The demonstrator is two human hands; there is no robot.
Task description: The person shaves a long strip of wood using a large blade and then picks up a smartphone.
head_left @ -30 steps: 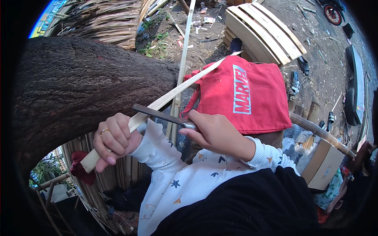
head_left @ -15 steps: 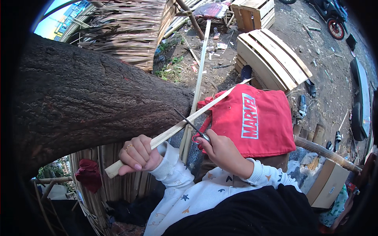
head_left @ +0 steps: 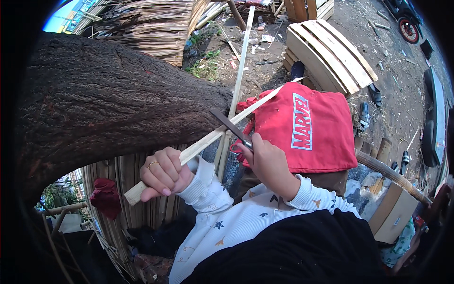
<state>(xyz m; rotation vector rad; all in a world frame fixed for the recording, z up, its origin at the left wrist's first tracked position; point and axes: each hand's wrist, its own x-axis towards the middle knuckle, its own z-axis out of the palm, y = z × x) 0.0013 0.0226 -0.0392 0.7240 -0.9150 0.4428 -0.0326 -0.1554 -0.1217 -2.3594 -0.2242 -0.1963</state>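
Note:
My left hand (head_left: 165, 174) is closed round the near end of a long, pale wooden strip (head_left: 205, 141), with a gold ring on one finger. The strip slants up to the right, and its thin far end lies over a red cloth bag (head_left: 326, 123) on my lap. In my right hand (head_left: 270, 163) is a knife (head_left: 231, 127) with a dark blade and something red at its handle. The blade crosses the strip near its middle, its flat side partly facing up. A second long pale strip (head_left: 242, 66) passes beneath the first and stretches away from me.
A thick tree trunk (head_left: 127, 97) fills the left side. Bundled dry palm leaves (head_left: 137, 28) stand behind it. A slatted wooden crate (head_left: 331, 57) lies beyond the bag. At right are a bamboo pole (head_left: 397, 176), a cardboard box (head_left: 393, 215) and a sandal (head_left: 364, 115).
The knife blade has turned, showing more of its flat side. Both hands keep their grip. The view has tilted slightly, so the near things sit higher in the picture.

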